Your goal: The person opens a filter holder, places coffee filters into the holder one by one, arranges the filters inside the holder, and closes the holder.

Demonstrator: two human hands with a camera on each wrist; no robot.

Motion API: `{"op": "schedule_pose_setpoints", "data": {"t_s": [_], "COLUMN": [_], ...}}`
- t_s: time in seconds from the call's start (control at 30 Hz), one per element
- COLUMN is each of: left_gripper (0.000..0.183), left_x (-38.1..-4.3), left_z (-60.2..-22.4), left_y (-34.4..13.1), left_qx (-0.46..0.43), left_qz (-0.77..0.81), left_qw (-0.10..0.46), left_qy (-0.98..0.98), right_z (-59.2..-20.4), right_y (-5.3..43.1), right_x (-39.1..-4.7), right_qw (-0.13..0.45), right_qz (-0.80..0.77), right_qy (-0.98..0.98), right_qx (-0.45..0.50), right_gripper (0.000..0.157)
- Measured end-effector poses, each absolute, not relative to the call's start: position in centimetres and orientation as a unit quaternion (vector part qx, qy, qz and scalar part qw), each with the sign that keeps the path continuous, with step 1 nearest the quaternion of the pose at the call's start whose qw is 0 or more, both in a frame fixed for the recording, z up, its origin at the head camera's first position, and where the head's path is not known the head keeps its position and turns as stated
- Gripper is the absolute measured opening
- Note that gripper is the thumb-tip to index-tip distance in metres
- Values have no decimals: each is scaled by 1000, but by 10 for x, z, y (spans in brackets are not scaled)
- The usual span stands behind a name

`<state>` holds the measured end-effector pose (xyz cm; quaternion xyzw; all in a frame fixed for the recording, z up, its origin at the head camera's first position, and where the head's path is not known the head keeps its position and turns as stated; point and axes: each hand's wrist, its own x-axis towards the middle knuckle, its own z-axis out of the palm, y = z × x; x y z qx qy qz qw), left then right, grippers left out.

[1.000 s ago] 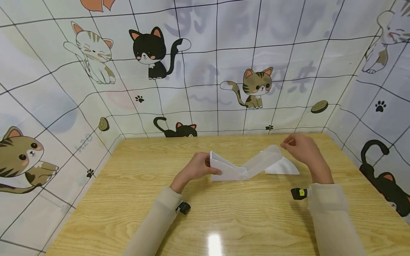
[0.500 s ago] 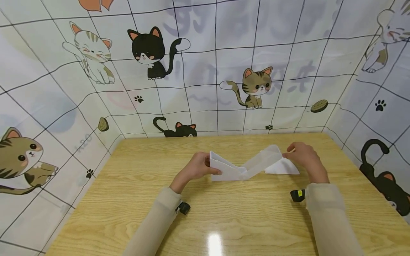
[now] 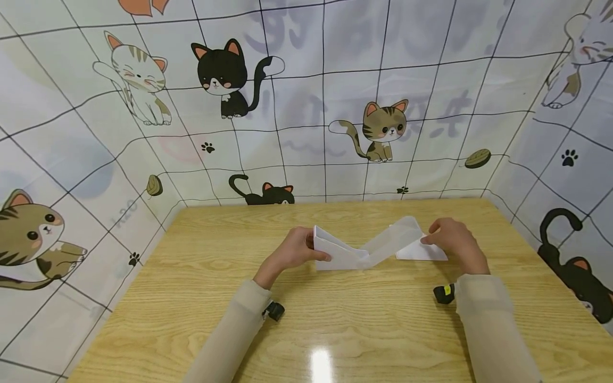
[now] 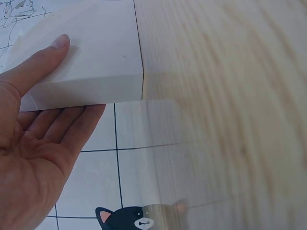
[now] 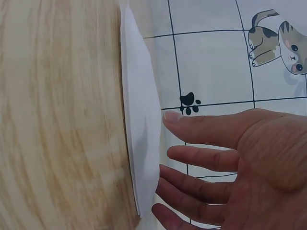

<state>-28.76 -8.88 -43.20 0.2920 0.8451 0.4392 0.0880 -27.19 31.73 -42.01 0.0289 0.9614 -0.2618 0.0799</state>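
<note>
My left hand grips a white box at its left end. In the left wrist view the thumb lies across one broad white face of it and the fingers are behind. From the box's right end a translucent flap slants up and to the right, swung open. Behind that flap a folded white sheet stands on the table. At the sheet's right side is my right hand; the right wrist view has its fingers spread, tips right at the edge of the white sheet, not curled round it.
The wooden table runs back to a cloth backdrop printed with cats and grid lines, which also encloses both sides. Small black cameras are strapped to both wrists.
My right hand has come down from above the flap's raised end to the folded sheet, and its pinched fingers have spread. The left hand and the box have stayed put.
</note>
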Motion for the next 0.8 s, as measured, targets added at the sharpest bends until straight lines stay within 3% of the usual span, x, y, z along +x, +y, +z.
{"op": "schedule_pose_setpoints", "data": {"t_s": [0.5, 0.8], "left_gripper": [32, 30], "left_x": [-288, -290], "left_z": [-434, -436], "left_y": [-89, -89], "left_qx": [290, 292], "left_qz": [449, 448], "left_qw": [94, 94], "left_qy": [840, 840], "right_z": [-427, -426], "right_y": [317, 319], "right_x": [-275, -273], "right_qw": [97, 91], "right_qz": [-239, -240], "right_qy": [965, 966], "right_qx": [53, 41], "right_gripper": [42, 42]}}
